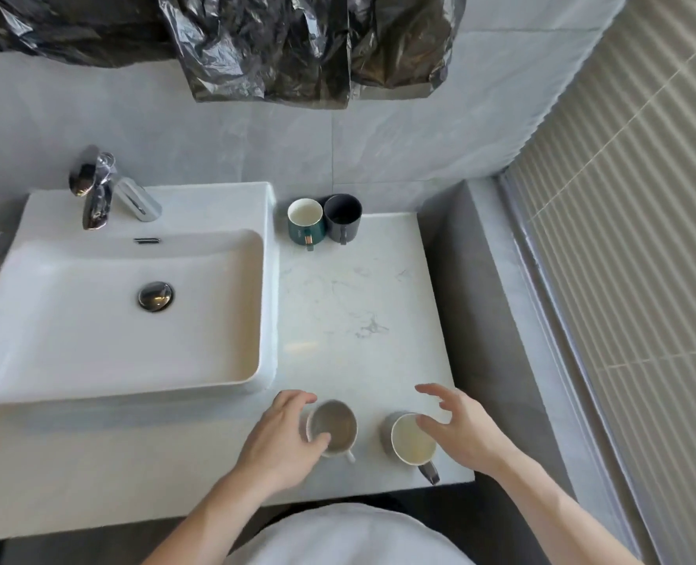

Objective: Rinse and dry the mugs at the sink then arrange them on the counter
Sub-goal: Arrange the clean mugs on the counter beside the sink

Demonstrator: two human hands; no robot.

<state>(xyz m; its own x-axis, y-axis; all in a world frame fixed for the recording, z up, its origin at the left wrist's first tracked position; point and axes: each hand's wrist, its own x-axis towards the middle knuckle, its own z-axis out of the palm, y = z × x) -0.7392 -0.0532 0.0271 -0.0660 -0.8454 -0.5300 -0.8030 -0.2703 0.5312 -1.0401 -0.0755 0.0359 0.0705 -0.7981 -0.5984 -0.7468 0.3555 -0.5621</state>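
Mugs stand in two pairs on a marble counter (358,303) beside a white sink (126,320). At the near edge, the left hand (285,438) wraps the rim of a pale mug (334,426), thumb and fingers curled against its sides, the mug upright on the stone with its handle toward the person. Just to its right, the right hand (460,428) hovers with fingers spread apart over a grey mug (411,440) with a cream inside; whether the thumb touches the rim cannot be told. At the back of the counter, against the tiled wall, a green mug (304,224) and a dark grey mug (343,218) sit touching, handles forward. A chrome tap (101,189) rises behind the basin, and black plastic sheeting (277,42) hangs above.
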